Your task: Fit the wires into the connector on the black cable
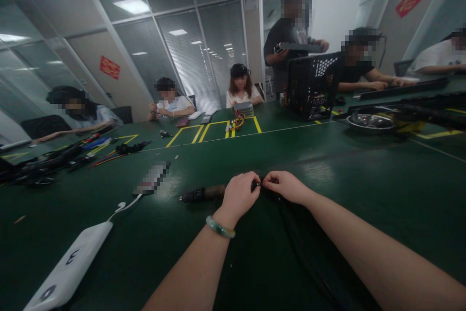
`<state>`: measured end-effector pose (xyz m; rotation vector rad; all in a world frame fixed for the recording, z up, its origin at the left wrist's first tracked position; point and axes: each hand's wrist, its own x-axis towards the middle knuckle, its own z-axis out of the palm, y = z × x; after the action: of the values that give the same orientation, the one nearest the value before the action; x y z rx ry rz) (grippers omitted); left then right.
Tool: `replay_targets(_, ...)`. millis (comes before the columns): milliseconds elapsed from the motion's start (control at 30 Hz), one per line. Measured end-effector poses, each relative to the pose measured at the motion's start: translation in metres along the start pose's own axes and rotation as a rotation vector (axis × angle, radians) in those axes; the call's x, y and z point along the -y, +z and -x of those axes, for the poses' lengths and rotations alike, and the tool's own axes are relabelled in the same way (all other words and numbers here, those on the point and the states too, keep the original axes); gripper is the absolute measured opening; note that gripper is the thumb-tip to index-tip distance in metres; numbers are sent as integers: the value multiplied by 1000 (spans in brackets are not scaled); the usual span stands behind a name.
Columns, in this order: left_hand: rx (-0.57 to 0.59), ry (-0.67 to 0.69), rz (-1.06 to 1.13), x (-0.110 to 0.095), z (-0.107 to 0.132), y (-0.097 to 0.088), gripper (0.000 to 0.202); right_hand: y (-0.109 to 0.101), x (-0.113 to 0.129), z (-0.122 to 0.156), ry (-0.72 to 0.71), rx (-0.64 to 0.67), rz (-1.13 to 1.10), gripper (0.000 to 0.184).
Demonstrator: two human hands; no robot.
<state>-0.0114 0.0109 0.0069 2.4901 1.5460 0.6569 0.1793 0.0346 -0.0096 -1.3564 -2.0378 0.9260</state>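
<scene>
On the green table lies a dark, brownish cylindrical tool [211,192], with a black narrowed front and a small metal tip pointing left. It looks like an electric screwdriver. My left hand [238,194] is closed around its rear end, a green bangle [220,227] on the wrist. Just right of it, my right hand [286,186] is pinched, its fingertips almost touching the left ones. A small dark piece with a brassy spot [258,184] shows between the hands; what the right fingers hold is too small to make out. A thick black cable or strip [296,233] runs down beneath my right forearm.
A white power bank [74,262] is cabled to a phone [153,177] on the left. Black cables [47,160] lie behind. Farther off are a black computer case [311,85], a metal bowl [371,122] and coloured wires [238,121]. Several people are around the table.
</scene>
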Motion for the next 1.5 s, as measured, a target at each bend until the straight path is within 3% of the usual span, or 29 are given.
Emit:
replay_targets(367, -15, 77, 21, 4, -2, 3, 14, 1, -1, 0, -15, -7, 3, 21)
replay_targets(633, 13, -10, -8, 0, -1, -1, 13, 0, 1, 0, 0, 0, 8, 21)
replay_targets(1100, -40, 11, 34, 2, 0, 2, 17, 0, 2, 1, -7, -36, -13, 19)
replay_targets(1500, -12, 18, 19, -2, -2, -1, 12, 2, -2, -2, -25, -29, -14, 19)
